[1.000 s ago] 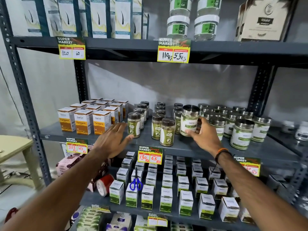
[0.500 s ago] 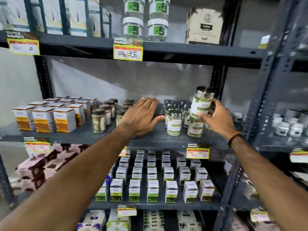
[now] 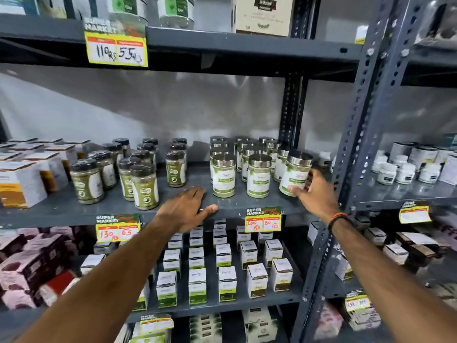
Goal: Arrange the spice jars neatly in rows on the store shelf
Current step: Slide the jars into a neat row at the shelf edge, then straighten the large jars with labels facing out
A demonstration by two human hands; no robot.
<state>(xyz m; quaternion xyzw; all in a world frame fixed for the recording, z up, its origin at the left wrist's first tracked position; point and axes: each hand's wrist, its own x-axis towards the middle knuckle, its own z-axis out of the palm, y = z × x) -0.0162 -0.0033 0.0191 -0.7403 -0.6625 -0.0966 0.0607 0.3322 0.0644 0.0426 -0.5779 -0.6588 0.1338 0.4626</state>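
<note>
I see right hand point(image 3: 315, 194) gripping tilted steel-lidded jar point(image 3: 294, 175); left hand point(image 3: 186, 209) flat, empty. Risk: jar clips neighbour jar point(image 3: 258, 176), topples row.

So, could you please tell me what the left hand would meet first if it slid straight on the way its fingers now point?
The left hand lies flat on the shelf edge, fingers pointing toward the back right. It would probably meet the front-left silver-lidded jar first, though depth is hard to judge.
</note>
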